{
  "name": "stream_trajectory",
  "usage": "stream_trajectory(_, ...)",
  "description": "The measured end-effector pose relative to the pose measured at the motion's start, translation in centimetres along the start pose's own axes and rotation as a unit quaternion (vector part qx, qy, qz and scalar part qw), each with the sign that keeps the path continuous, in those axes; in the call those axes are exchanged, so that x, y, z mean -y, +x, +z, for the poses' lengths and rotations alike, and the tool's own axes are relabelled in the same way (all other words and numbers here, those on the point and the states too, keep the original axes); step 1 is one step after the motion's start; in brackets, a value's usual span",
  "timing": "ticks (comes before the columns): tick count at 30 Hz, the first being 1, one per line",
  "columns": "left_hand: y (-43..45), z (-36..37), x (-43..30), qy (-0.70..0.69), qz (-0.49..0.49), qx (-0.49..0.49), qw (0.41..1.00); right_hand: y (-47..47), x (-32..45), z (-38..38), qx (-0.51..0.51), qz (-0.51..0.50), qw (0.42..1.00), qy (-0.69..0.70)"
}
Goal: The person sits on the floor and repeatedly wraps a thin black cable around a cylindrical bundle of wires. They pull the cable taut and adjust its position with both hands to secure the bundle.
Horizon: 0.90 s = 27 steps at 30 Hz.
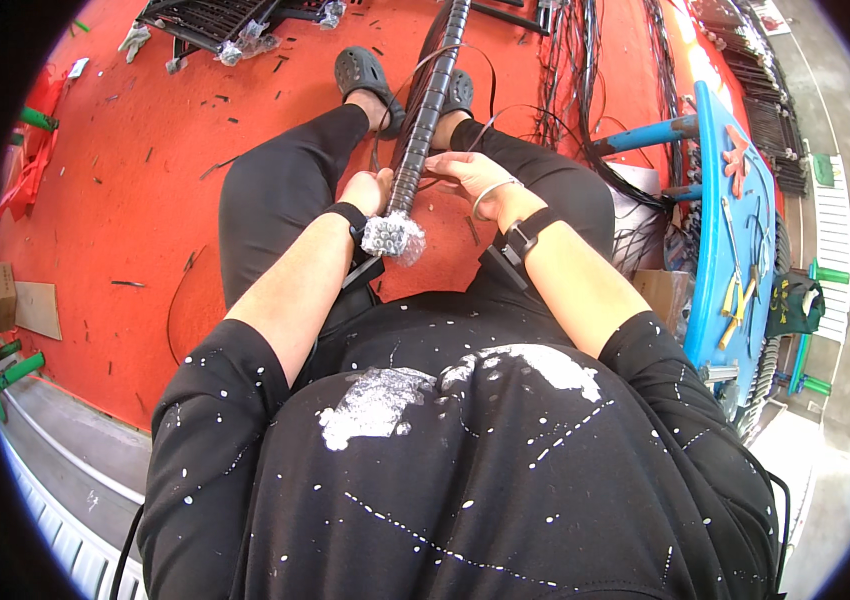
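Between my legs stands a long bar closely wound with flat black strip, part of a larger woven piece that runs away from me. Clear plastic film covers its near end. My left hand is curled against the bar's left side, where a loose black strip runs into the fist; its fingertips are partly hidden. On the right side, my right hand pinches a dark strip close to the winding, with the fingers touching the bar. Loops of thin black strip arch over the bar and my right leg.
At right, a blue plastic stool lies tipped, with yellow-handled pliers and an orange glove against its top. Bundles of black strip hang beyond my right knee. Black metal frames and strip scraps lie on the red floor covering.
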State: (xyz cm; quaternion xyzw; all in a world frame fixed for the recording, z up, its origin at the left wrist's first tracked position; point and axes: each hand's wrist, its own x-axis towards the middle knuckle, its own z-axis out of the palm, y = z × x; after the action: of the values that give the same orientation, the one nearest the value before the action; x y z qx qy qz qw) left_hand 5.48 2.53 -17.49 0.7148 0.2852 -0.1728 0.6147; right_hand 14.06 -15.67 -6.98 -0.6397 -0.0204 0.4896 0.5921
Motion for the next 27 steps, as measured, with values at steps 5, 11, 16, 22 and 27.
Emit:
stream_trajectory(5,-1.7,-0.4,-1.7,0.203,0.024,0.024,0.979,1.7,-1.3,-0.2,0.07,0.065,0.991,0.092)
stream_trajectory(11,-0.2,-0.2,-0.7,0.747,0.281,0.131,0.588,2.5,-1.5,-0.3,0.1,0.06,0.99,0.078)
stream_trajectory(16,1.3,-0.4,0.4,0.735,0.323,0.151,0.577,2.9,-1.3,-0.8,0.145,0.068,0.985,0.069)
stream_trajectory(22,1.5,-0.5,-0.1,0.743,0.326,0.169,0.559,3.8,-1.0,-1.2,0.198,0.067,0.977,0.036)
stream_trajectory(27,1.6,-0.8,-0.1,0.744,0.344,0.169,0.547,4.3,-0.6,-1.0,0.185,0.113,0.976,-0.022)
